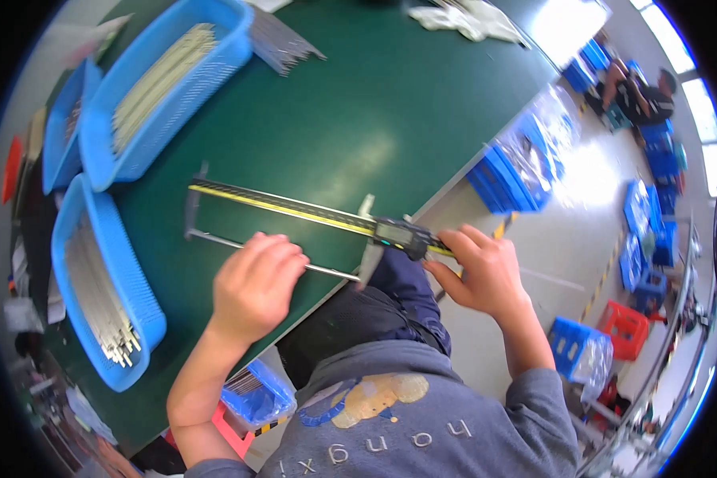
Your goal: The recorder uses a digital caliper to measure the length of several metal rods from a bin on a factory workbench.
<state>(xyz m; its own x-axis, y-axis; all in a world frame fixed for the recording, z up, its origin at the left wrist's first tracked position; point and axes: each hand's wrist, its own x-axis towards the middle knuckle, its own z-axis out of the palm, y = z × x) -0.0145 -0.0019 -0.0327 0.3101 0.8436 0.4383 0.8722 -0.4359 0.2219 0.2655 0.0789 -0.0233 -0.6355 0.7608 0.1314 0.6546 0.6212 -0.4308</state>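
Note:
Over the edge of the green table [358, 119], a long digital caliper [287, 209] lies across in front of me, its jaws spread wide. My right hand [478, 267] grips the caliper's right end, thumb and fingers beside the display housing. A thin metal rod [331, 272] spans between the two jaws, one end near the far left jaw and the other near the sliding jaw. Closed around the rod's middle is my left hand [260, 279], which hides that stretch. Whether both rod ends touch the jaws I cannot tell.
To the left stand blue baskets of thin rods: one long basket [155, 151], another nearer basket [147, 350] and a smaller one [52, 151]. Loose rods [283, 40] and white gloves [478, 20] lie farther back. Blue crates [490, 179] stand on the floor at right; a person [649, 99] sits beyond.

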